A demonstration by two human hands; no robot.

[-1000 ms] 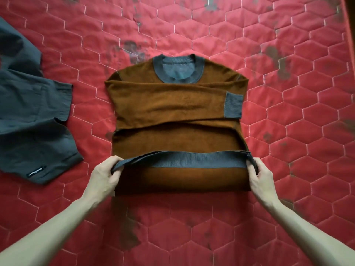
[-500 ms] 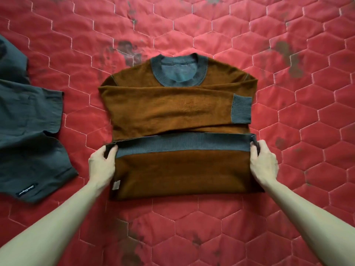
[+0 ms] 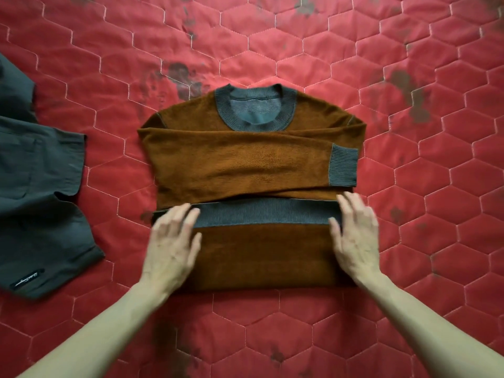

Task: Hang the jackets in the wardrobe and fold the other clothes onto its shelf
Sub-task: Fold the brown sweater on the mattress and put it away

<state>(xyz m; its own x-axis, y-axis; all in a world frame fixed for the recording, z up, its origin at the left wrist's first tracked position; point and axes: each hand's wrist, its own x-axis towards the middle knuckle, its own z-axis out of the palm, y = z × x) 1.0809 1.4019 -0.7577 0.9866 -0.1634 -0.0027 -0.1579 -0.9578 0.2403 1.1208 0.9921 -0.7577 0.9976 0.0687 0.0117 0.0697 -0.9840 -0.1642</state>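
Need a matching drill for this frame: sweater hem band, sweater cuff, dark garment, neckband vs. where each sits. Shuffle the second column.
1. hem band
2. cuff
3. dark garment
4. neckband

A. far end of the sweater
B. left edge of the view, apart from the sweater
C. between the two hands
D. right side of the sweater

Pairs: 1-C, 2-D, 3-B, 4-A

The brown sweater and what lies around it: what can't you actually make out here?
- Head view: the brown sweater, its second cuff hidden under the folded sleeve.
- Left hand and right hand: motion-blurred, so contact is unclear.
- Dark grey garment: cut off by the left edge; label too small to read.
- Wardrobe: out of frame.
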